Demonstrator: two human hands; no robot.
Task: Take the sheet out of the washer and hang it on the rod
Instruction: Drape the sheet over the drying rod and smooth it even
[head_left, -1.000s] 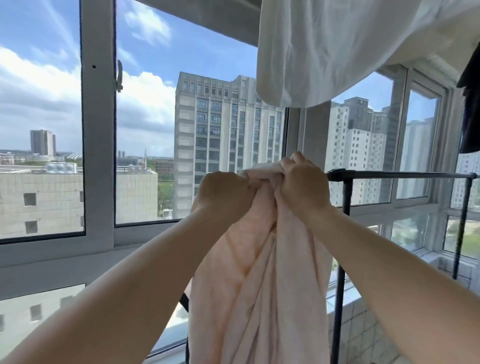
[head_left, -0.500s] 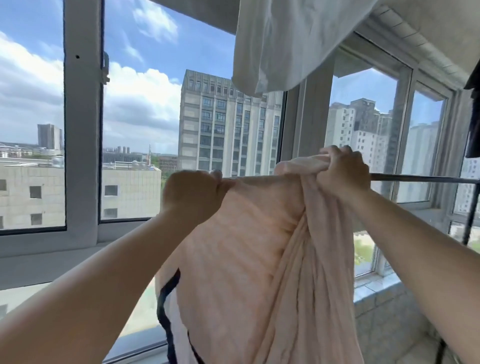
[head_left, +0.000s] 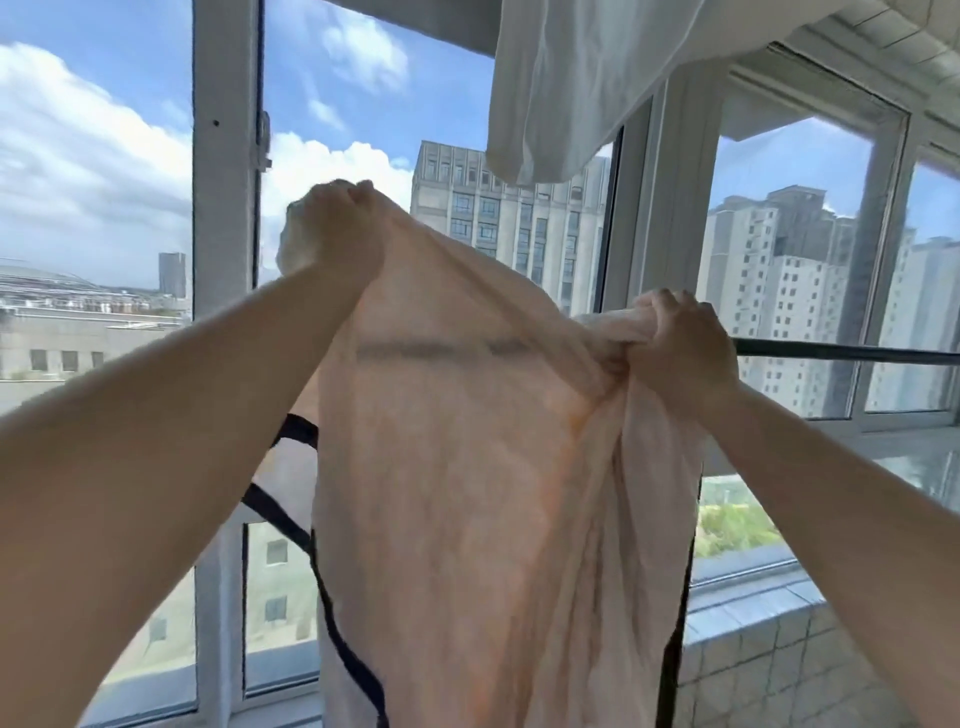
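1. Head view: pale pink sheet (head_left: 467, 467) w/ dark trim held up at a high-rise window (head_left: 223, 208), top edge stretched between two fists, apparently to spread it before draping.
2. Left hand (head_left: 332, 234) raised high, clenched on one corner of the fabric; lifted above rod level, probably to clear it.
3. Right hand (head_left: 680, 353) lower, grasping a bunched wad of sheet right at the black rod (head_left: 841, 356), seemingly anchoring that end.
4. Rod's dark line showing through the cloth; whether fabric is over it yet: can't tell.
5. White laundry (head_left: 571, 88) hanging overhead, apart from the sheet.
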